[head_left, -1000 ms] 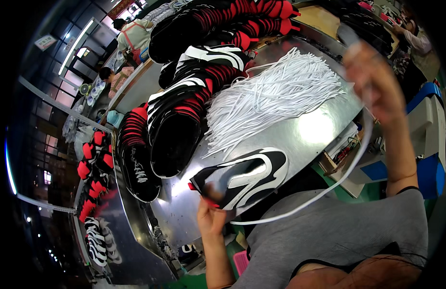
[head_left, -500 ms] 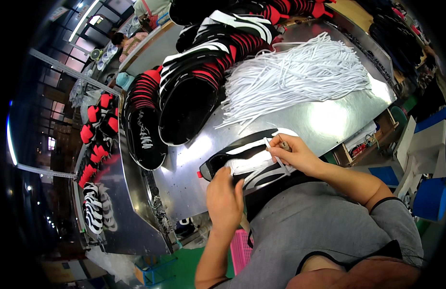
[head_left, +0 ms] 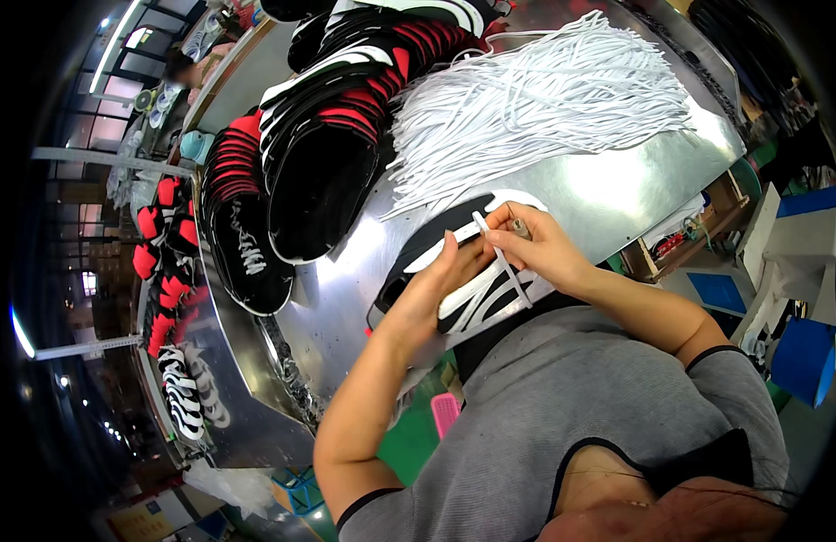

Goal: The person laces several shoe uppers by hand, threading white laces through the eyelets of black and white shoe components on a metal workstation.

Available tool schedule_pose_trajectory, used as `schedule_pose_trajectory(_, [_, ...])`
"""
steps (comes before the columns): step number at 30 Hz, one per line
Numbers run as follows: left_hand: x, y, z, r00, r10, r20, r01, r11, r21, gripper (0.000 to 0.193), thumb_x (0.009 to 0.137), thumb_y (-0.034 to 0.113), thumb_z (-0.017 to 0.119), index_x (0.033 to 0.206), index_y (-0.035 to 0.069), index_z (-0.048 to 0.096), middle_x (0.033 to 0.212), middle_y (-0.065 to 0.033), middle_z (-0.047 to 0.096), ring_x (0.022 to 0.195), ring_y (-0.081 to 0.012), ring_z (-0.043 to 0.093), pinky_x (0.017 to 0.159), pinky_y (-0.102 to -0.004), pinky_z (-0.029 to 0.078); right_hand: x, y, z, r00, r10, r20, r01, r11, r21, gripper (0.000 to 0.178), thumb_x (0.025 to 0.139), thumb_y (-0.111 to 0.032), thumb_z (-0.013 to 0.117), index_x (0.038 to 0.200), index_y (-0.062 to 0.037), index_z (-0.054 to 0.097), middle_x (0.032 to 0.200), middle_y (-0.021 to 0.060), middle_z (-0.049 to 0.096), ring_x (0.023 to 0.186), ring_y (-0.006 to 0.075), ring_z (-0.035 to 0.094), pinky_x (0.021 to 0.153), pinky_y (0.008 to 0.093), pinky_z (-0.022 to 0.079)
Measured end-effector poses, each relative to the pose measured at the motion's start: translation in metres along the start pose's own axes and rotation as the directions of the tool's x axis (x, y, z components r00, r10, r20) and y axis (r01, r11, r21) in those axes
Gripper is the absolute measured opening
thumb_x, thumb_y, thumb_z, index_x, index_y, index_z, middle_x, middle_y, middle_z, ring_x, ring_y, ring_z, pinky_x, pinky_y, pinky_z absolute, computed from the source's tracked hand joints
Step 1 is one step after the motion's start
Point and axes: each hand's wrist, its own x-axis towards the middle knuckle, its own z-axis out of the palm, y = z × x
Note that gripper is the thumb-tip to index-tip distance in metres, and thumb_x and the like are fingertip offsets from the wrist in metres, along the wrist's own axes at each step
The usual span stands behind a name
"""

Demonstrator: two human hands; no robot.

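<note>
A black-and-white shoe upper [head_left: 490, 296] lies at the table's near edge, close against my body. My left hand [head_left: 436, 282] is wrapped over its middle, the thumb up by the far eyelet strip and the fingers bent across the opening. In my right hand [head_left: 552, 251] is a short wooden-handled tool [head_left: 521, 228], gripped in the curled fingers; its tip is hidden. A white shoelace [head_left: 504, 260] runs from the right fingertips across the upper to its near side.
A big bundle of white laces [head_left: 535, 117] covers the back of the metal table [head_left: 341, 294]. Stacked black, red and white uppers [head_left: 323, 185] stand at left, with more on a lower side surface [head_left: 171, 289]. A wooden drawer [head_left: 693, 239] juts out at right. Another person sits far left.
My left hand has moved right and up, from the upper's left end onto its middle. My right hand stays by the lace with the tool. The whole view has shifted slightly.
</note>
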Motion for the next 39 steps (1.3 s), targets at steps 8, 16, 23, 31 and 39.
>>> schedule_pose_trajectory(8, [0.038,-0.011,-0.01,0.995,0.092,-0.037,-0.099,0.927,-0.361,0.059,0.102,0.047,0.047,0.129,-0.005,0.051,0.125,-0.0144,0.059,0.112,-0.0211,0.057,0.101,-0.0324,0.044,0.012,-0.043,-0.008,0.987,-0.056,0.149,0.027,0.981,0.193,0.016,0.094,-0.014,0.064,0.107,-0.0035,0.06,0.077,-0.003,0.056,0.056,-0.0001,0.041,0.047,0.0169,0.028])
schedule_pose_trajectory(16, [0.039,-0.006,0.028,0.94,0.323,-0.107,-0.34,0.898,-0.279,0.058,0.103,0.04,0.046,0.138,-0.007,0.042,0.143,-0.0224,0.046,0.133,-0.029,0.045,0.116,-0.0376,0.031,0.004,-0.063,-0.01,1.0,-0.021,-0.021,0.022,0.997,0.074,0.011,0.095,-0.012,0.06,0.1,-0.0027,0.064,0.064,-0.0076,0.051,0.051,-0.0006,0.04,0.045,0.0156,0.028])
schedule_pose_trajectory(23, [0.028,-0.017,0.029,0.917,0.37,-0.152,-0.397,0.885,-0.243,0.057,0.1,0.044,0.053,0.133,-0.002,0.05,0.131,-0.0161,0.055,0.123,-0.0261,0.048,0.113,-0.0396,0.032,-0.019,-0.022,-0.016,0.997,0.058,-0.048,-0.056,0.998,0.028,0.022,0.095,-0.024,0.066,0.093,-0.0019,0.066,0.062,-0.0059,0.052,0.05,-0.0003,0.039,0.045,0.0174,0.03])
schedule_pose_trajectory(31, [0.023,-0.013,0.035,0.902,0.408,-0.143,-0.432,0.873,-0.228,0.045,0.101,0.043,0.051,0.118,0.002,0.061,0.11,-0.0056,0.063,0.097,-0.0155,0.053,0.096,-0.0331,0.041,-0.037,-0.019,-0.011,0.994,0.017,-0.107,-0.035,0.985,-0.17,0.021,0.096,-0.023,0.064,0.092,-0.0028,0.066,0.061,-0.0066,0.049,0.052,0.0011,0.044,0.047,0.0192,0.034])
schedule_pose_trajectory(39, [0.017,-0.021,0.04,0.886,0.423,-0.188,-0.452,0.878,-0.154,0.04,0.1,0.041,0.055,0.105,0.003,0.068,0.097,-0.0016,0.067,0.079,-0.01,0.048,0.078,-0.0245,0.041,-0.05,-0.013,-0.013,0.986,-0.125,-0.112,0.077,0.929,-0.361,0.017,0.093,-0.016,0.067,0.087,-0.001,0.067,0.062,-0.0042,0.053,0.053,0.0014,0.045,0.047,0.0203,0.034])
